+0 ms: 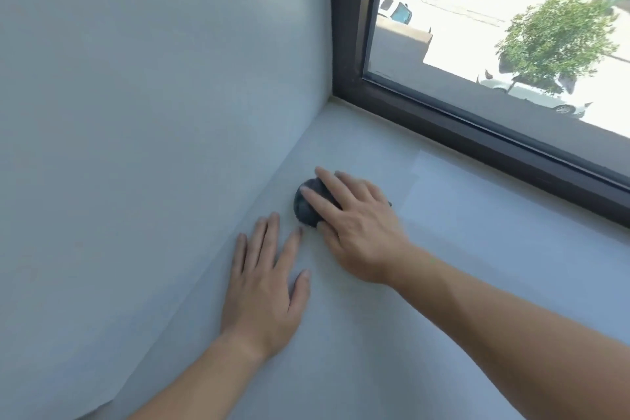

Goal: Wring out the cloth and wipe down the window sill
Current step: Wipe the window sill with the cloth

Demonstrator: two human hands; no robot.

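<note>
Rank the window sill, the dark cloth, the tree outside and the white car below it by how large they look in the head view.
1. Window sill, by far the largest.
2. Tree.
3. White car, partly hidden by the tree.
4. Cloth, mostly covered by the right hand, so its rank against the car is unsure.

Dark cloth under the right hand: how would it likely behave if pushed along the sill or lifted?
The cloth is bunched into a soft wad under the right hand, so it probably droops when lifted. On the smooth sill it should slide, not roll. Likely light.
</note>
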